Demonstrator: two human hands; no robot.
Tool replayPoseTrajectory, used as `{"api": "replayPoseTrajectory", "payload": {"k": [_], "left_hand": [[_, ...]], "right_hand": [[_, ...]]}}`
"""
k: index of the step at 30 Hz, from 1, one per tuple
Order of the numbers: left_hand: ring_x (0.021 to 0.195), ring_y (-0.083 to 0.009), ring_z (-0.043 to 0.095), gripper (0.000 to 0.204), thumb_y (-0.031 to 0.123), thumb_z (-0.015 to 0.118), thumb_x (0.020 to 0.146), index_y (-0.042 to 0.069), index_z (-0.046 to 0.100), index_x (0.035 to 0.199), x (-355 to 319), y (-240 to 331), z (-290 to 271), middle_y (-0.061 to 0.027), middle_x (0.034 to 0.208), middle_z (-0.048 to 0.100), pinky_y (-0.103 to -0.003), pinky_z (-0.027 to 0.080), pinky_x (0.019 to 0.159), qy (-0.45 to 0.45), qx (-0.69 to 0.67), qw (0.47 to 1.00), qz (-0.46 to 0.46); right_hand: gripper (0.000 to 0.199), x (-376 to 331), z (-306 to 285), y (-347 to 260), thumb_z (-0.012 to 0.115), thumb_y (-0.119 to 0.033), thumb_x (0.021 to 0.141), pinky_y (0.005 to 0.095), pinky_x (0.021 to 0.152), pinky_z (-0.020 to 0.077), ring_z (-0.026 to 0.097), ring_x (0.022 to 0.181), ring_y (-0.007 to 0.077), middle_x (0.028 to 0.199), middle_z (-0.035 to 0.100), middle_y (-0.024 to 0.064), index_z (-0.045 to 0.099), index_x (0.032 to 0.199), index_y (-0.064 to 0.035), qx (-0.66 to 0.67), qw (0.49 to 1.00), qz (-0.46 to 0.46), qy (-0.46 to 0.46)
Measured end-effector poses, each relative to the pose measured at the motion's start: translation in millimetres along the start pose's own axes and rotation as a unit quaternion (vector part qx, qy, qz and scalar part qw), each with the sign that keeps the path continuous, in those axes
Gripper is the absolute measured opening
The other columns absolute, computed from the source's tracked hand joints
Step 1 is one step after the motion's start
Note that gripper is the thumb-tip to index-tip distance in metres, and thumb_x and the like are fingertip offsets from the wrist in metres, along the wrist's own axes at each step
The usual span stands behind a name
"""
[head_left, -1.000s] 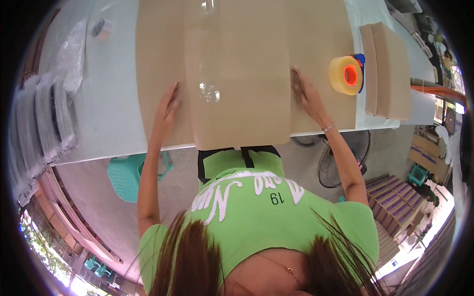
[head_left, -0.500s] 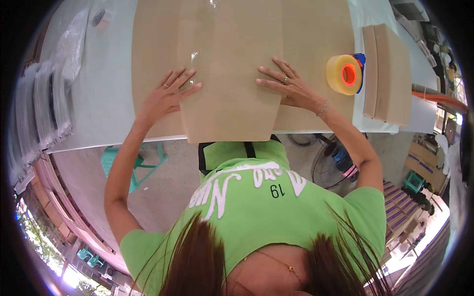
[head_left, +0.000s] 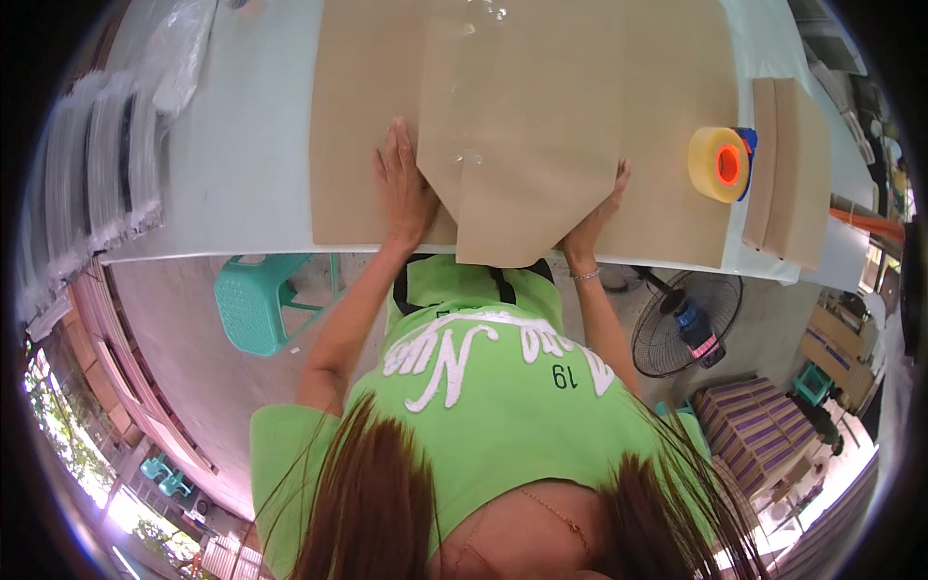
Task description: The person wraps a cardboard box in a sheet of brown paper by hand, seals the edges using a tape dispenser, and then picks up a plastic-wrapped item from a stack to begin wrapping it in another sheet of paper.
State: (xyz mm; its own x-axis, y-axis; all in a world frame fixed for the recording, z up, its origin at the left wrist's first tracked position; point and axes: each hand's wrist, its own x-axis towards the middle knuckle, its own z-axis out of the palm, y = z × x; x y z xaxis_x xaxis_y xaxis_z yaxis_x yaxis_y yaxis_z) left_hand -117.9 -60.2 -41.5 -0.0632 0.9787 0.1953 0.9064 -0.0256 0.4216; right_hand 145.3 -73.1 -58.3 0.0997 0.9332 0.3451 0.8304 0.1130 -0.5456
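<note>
The left hand lies open, gripping nothing visible; the right hand is straight-fingered, its grip hidden; the card sits between both sets of fingers; they're tucking its corners, it seems; next probably calls for even inward pressure.

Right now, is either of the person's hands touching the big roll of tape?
No, the left hand and right hand are at the sides of the cardboard, while the roll of tape sits apart, farther right.
</note>
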Motion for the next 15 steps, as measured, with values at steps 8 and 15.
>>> {"api": "replayPoseTrajectory", "payload": {"k": [8,15], "left_hand": [[0.130,-0.0324,0.041,0.038,0.008,0.064,0.081,0.002,0.056,0.118,-50,-32,-21,-0.0144,0.131,0.050,-0.046,0.030,0.110,-0.082,-0.212,0.965,0.131],[0.127,-0.0314,0.044,0.030,0.022,0.058,0.089,0.005,0.064,0.113,15,-55,-31,-0.0123,0.132,0.053,-0.042,0.036,0.107,-0.302,-0.181,0.844,0.405]], "right_hand": [[0.047,-32,-51,31,0.063,-0.002,0.081,0.0436,0.103,0.0367,0.042,0.126,0.0402,0.134,0.044,0.0235,0.047,0.125,0.0029,0.097,0.986,0.016,-0.133],[0.038,41,-64,47,0.059,-0.019,0.088,0.0455,0.102,0.0396,0.045,0.124,0.0350,0.129,0.054,0.0161,0.057,0.121,-0.0023,0.002,0.825,-0.314,-0.470]]}}
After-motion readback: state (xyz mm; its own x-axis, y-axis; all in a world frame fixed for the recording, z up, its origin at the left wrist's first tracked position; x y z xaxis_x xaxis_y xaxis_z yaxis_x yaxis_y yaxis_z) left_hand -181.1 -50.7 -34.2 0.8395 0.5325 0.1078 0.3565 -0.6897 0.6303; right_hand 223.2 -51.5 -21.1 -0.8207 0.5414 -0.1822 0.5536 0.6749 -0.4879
